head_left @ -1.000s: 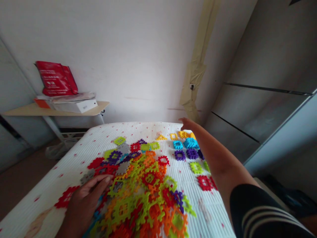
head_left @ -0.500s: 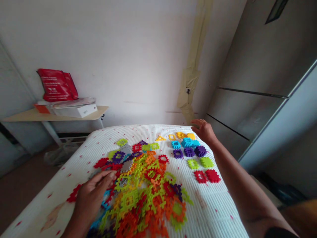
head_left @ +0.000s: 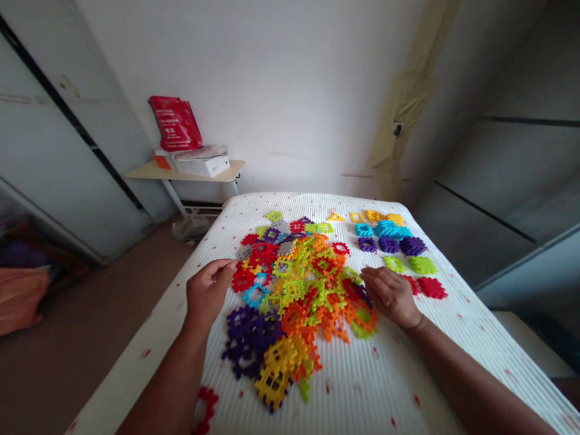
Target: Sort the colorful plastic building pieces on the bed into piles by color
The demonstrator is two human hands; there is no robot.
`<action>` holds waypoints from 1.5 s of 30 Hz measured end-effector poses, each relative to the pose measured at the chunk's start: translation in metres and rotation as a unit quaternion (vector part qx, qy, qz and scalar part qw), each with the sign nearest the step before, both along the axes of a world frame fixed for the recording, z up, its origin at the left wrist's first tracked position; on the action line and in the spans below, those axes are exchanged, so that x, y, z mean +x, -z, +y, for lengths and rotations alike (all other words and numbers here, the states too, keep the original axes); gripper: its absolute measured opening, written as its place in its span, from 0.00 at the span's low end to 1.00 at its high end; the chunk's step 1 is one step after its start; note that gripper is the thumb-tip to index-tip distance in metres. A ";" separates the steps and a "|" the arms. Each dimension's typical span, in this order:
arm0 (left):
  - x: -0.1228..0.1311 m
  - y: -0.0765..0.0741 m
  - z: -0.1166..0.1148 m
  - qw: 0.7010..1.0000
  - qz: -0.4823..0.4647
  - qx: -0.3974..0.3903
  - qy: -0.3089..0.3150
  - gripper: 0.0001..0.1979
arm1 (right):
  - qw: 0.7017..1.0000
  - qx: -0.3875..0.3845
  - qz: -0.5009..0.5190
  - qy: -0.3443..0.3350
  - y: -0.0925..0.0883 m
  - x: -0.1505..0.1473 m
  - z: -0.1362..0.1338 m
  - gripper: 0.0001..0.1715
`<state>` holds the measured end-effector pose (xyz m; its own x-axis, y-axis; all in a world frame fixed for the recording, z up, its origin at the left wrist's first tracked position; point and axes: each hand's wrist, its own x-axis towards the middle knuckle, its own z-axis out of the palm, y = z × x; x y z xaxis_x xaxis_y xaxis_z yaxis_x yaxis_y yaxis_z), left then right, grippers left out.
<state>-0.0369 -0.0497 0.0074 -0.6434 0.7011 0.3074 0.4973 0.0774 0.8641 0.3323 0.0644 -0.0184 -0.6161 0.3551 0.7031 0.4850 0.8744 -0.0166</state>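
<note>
A heap of notched plastic building pieces (head_left: 294,290) in several colours lies on the white spotted cover. My left hand (head_left: 208,290) is at its left side, thumb and forefinger pressed together close to a red piece (head_left: 243,279). Whatever is between those fingertips, if anything, is too small to make out. On the other side my right hand (head_left: 392,296) reaches over the heap's edge, fingers extended beside a dark purple piece (head_left: 362,294); its thumb is hidden. Behind it are colour-sorted rows with purple stacks (head_left: 412,246), blue stacks (head_left: 387,229), green pieces (head_left: 422,265) and red pieces (head_left: 432,287).
Yellow pieces (head_left: 374,215) line the far edge of the covered surface (head_left: 389,386). A small table (head_left: 145,172) against the wall holds a red bag (head_left: 174,124) and a white box (head_left: 208,165). Grey cabinets stand at both sides.
My right hand has come back from beyond the yellow pieces to the heap's right edge. The left hand stays at the heap's left side. The view has turned left and lower.
</note>
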 end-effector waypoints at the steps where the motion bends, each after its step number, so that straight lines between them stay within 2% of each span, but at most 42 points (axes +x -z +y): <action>1: 0.000 0.001 -0.003 1.000 0.005 0.002 -0.006 0.15 | 1.000 -0.002 -0.001 0.011 0.007 0.001 0.003 0.12; 4: 0.004 0.003 -0.005 1.000 0.020 0.018 0.013 0.14 | 0.998 -0.012 0.025 0.051 0.022 0.004 0.013 0.11; 8: 0.016 0.000 0.019 0.995 0.062 0.025 0.069 0.15 | 0.997 -0.027 0.038 0.066 0.027 -0.001 0.015 0.10; 12: 0.026 -0.016 0.053 0.991 0.080 0.006 0.105 0.20 | 0.997 -0.037 0.023 0.071 0.027 -0.005 0.013 0.10; 16: 0.033 -0.035 0.074 0.984 0.099 -0.014 0.146 0.17 | 0.993 -0.046 0.051 0.096 0.029 0.001 0.016 0.10; 19: 0.038 -0.044 0.071 0.978 0.112 -0.033 0.174 0.17 | 0.990 -0.059 0.074 0.104 0.030 0.006 0.019 0.10; 21: 0.042 -0.048 0.056 0.967 0.133 -0.058 0.212 0.14 | 0.989 -0.066 0.082 0.103 0.030 0.008 0.020 0.10; 22: 0.045 -0.050 0.044 0.955 0.149 -0.075 0.245 0.13 | 0.989 -0.068 0.083 0.101 0.030 0.008 0.020 0.10; 23: 0.048 -0.051 0.031 0.926 0.188 -0.109 0.310 0.12 | 0.989 -0.068 0.084 0.100 0.030 0.008 0.020 0.10; 25: 0.055 -0.053 0.000 0.826 0.258 -0.167 0.472 0.08 | 0.990 -0.067 0.083 0.096 0.029 0.007 0.020 0.09; 26: 0.059 -0.052 -0.015 0.788 0.277 -0.188 0.517 0.06 | 0.990 -0.066 0.083 0.095 0.029 0.006 0.019 0.09; 27: 0.063 -0.050 -0.028 0.767 0.295 -0.209 0.530 0.07 | 0.990 -0.067 0.081 0.094 0.029 0.006 0.019 0.09; 28: 0.067 -0.046 -0.040 0.759 0.315 -0.225 0.523 0.11 | 0.990 -0.068 0.080 0.095 0.029 0.005 0.019 0.10; 30: 0.073 -0.035 -0.056 0.759 0.352 -0.248 0.489 0.14 | 0.990 -0.073 0.075 0.097 0.028 0.004 0.018 0.10; 32: 0.076 -0.021 -0.063 0.766 0.368 -0.255 0.461 0.13 | 0.990 -0.075 0.073 0.096 0.028 0.004 0.018 0.10; 35: 0.072 -0.008 -0.063 0.806 0.328 -0.235 0.434 0.09 | 0.991 -0.069 0.069 0.093 0.029 0.004 0.017 0.10; 38: 0.063 -0.012 -0.058 0.872 0.242 -0.181 0.385 0.12 | 0.992 -0.060 0.071 0.087 0.030 0.004 0.017 0.10; 41: 0.056 -0.021 -0.048 0.931 0.140 -0.139 0.307 0.13 | 0.992 -0.059 0.075 0.084 0.029 0.003 0.017 0.10; 43: 0.055 -0.023 -0.038 0.951 0.057 -0.132 0.273 0.15 | 0.991 -0.069 0.077 0.085 0.029 0.003 0.016 0.11; 45: 0.059 -0.022 -0.026 0.955 -0.023 -0.125 0.267 0.15 | 0.989 -0.084 0.085 0.083 0.028 0.003 0.016 0.11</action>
